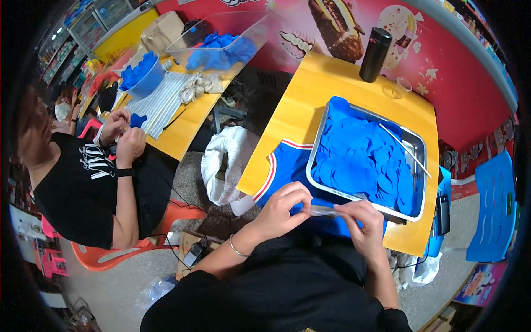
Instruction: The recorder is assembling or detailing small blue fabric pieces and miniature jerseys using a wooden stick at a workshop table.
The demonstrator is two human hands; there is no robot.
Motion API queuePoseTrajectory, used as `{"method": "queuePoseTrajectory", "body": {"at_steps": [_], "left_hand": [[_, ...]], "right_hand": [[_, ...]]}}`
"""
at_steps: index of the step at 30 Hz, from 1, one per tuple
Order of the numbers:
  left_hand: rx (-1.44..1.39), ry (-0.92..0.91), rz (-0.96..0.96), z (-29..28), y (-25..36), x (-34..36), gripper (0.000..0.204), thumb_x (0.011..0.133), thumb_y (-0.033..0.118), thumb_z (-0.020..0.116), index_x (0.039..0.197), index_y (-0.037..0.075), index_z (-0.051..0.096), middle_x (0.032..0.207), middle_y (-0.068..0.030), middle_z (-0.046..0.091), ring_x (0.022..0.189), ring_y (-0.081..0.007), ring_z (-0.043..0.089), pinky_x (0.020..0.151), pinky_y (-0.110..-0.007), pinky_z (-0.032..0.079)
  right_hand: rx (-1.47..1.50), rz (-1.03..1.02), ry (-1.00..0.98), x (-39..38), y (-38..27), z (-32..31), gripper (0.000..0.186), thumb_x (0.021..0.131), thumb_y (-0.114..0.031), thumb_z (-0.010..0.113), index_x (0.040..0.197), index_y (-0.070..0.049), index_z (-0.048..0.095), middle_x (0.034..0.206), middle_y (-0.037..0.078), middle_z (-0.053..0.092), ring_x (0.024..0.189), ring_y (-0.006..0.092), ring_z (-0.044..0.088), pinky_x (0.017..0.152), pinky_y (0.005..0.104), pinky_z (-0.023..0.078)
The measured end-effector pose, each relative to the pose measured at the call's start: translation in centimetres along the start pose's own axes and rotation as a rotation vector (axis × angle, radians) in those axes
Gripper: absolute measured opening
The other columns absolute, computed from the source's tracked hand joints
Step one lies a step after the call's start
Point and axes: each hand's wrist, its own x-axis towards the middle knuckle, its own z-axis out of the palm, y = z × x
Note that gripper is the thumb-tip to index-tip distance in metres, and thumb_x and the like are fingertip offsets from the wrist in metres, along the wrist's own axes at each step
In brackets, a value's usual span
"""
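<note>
My left hand and my right hand meet just in front of the table's near edge. Pinched between their fingertips is a thin, pale, see-through strip, stretched from one hand to the other; its exact kind is unclear. Right beyond my fingers stands a shiny metal tray, heaped with flat blue fabric pieces. A thin white stick lies slanted across the tray's right side. Partly under the tray and my hands, a blue sleeveless garment with white and red trim covers the wood.
On the yellow table are a black bottle and a clear cup. Leftward, a co-worker sits at another table with a blue basin and clear bin. A white sack fills the gap; a blue chair stands right.
</note>
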Motion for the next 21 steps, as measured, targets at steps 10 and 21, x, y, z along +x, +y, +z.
{"method": "queuePoseTrajectory", "body": {"at_steps": [10,21], "left_hand": [[-0.183,-0.014,-0.055,1.2,-1.0,0.1,0.011,0.075,0.002,0.065,0.076,0.002,0.054,0.083,-0.0099,0.061,0.083,-0.0239,0.061,0.073,-0.031,0.047],[-0.112,-0.227,-0.236,3.6,-2.5,-0.7,0.033,0.074,0.013,0.072,0.101,0.002,0.057,0.102,-0.011,0.062,0.092,-0.0237,0.061,0.077,-0.032,0.048]], "right_hand": [[0.047,0.027,-0.019,-0.6,1.4,-0.5,0.013,0.075,-0.005,0.065,0.088,-0.005,0.069,0.083,0.012,0.065,0.077,0.0272,0.061,0.07,0.0345,0.048],[0.125,0.174,-0.048,-1.6,2.3,0.0,0.011,0.082,-0.004,0.06,0.09,-0.002,0.066,0.082,0.012,0.066,0.075,0.0245,0.064,0.065,0.0307,0.049]]}}
